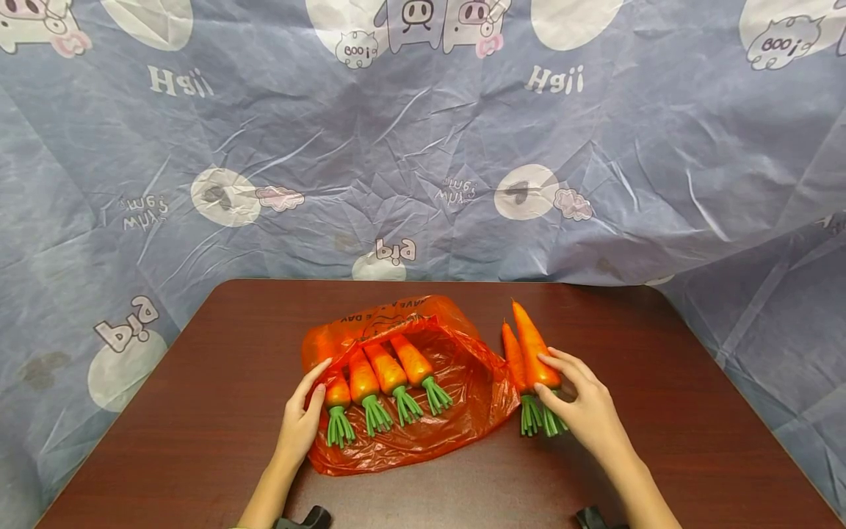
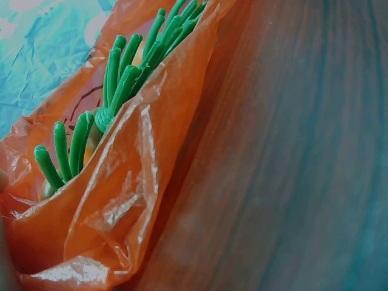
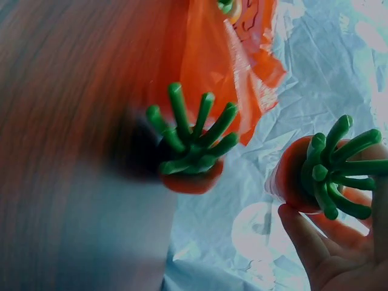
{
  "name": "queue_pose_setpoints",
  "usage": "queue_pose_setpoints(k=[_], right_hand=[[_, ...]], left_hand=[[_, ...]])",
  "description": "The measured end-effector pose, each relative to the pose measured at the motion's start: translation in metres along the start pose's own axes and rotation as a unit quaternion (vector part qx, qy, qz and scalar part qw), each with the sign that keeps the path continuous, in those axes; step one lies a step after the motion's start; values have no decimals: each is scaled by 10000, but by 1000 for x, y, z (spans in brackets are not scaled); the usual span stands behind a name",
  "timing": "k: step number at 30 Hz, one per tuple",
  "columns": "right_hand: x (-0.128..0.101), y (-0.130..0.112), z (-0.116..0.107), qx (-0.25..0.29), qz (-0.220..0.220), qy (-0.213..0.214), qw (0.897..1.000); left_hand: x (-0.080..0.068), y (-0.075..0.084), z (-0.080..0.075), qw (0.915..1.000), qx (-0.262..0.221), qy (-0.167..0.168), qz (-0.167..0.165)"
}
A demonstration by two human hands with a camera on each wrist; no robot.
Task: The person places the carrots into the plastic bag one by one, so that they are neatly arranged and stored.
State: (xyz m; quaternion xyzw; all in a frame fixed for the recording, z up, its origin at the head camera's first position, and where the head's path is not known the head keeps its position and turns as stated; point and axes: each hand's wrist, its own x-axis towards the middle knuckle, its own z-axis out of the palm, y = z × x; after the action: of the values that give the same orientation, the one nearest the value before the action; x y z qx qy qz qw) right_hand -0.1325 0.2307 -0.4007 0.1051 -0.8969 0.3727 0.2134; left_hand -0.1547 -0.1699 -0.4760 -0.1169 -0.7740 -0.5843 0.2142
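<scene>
An orange plastic bag [image 1: 456, 375] lies open on the brown table [image 1: 198, 382], with several toy carrots [image 1: 390, 371] side by side in it, green tops toward me. My left hand [image 1: 316, 382] pinches the bag's left edge beside the leftmost carrot. In the left wrist view the bag [image 2: 121, 200] and green tops [image 2: 124, 73] fill the left side. My right hand [image 1: 551, 378] grips a large carrot [image 1: 529, 342] near its top, just right of the bag. A thinner carrot [image 1: 510, 356] lies against it. In the right wrist view my fingers [image 3: 309, 242] wrap the held carrot [image 3: 330, 170], with the other carrot [image 3: 191, 151] beside it.
A wrinkled blue cartoon-print cloth [image 1: 423, 147] hangs behind and around the table. Two small dark objects [image 1: 311, 518] [image 1: 591, 518] sit at the near edge. Bare tabletop stretches left of the bag and right of my right hand.
</scene>
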Motion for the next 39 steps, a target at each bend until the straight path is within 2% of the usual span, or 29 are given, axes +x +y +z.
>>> queue_pose_setpoints(k=[12,22,28,33,39], right_hand=[[-5,-25,0,297,-368,-204,9987],[-11,-41,9,581,-987,-276,9930],[-15,-46,13,393,-958,-428,9937],[-17,-49,16,287,-1072,-501,9926],[-19,-50,21,437,-1418,-458,9879]], left_hand=[[0,2,0,10000,-59,-9,6],[0,2,-1,9999,-96,-18,59],[0,0,0,10000,-71,-24,64],[0,0,0,9998,-88,-24,194],[1,26,0,9996,-119,-37,265]])
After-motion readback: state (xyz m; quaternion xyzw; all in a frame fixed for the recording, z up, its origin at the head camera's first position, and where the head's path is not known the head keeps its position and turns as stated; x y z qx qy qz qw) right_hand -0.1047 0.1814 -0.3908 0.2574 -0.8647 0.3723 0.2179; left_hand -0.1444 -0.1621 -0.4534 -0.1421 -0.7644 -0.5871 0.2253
